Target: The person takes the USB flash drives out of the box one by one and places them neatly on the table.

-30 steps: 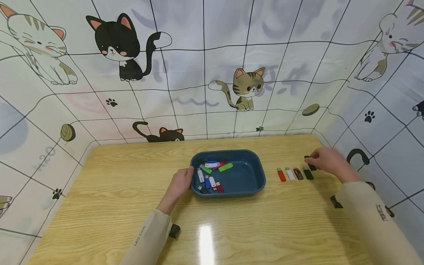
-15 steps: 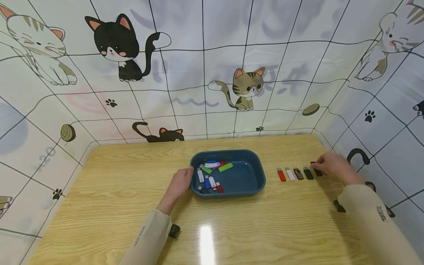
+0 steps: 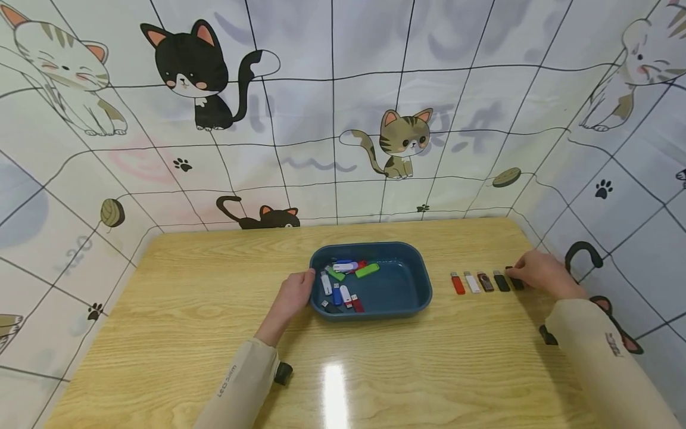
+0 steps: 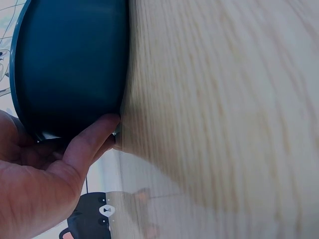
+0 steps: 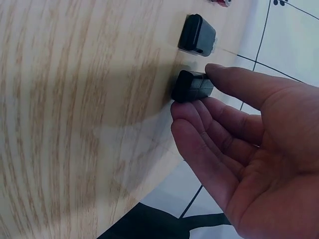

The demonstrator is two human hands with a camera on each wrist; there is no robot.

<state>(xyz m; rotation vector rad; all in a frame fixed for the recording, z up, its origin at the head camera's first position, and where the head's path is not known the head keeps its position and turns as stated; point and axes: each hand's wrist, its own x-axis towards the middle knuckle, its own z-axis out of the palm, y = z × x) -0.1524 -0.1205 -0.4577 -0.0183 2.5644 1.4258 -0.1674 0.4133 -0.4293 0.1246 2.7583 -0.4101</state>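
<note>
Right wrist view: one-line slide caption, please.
Right hand holds a black USB stick beside a second black stick on a wood-grain table.

Dark lettering on L sleeve (image 3: 241, 381), up the forearm from L hand (image 3: 291, 295): ends approx. "Slim", 1st part unclear. R sleeve (image 3: 602, 351), behind R hand (image 3: 546, 275): dark print, illegible. Wall marks (image 3: 79, 251), well left of L hand: faint, poss. digits, can't read.

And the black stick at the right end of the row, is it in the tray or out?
Out. In the head view, the right grip pinches the black stick beside four other sticks, all apart from the tray.
</note>
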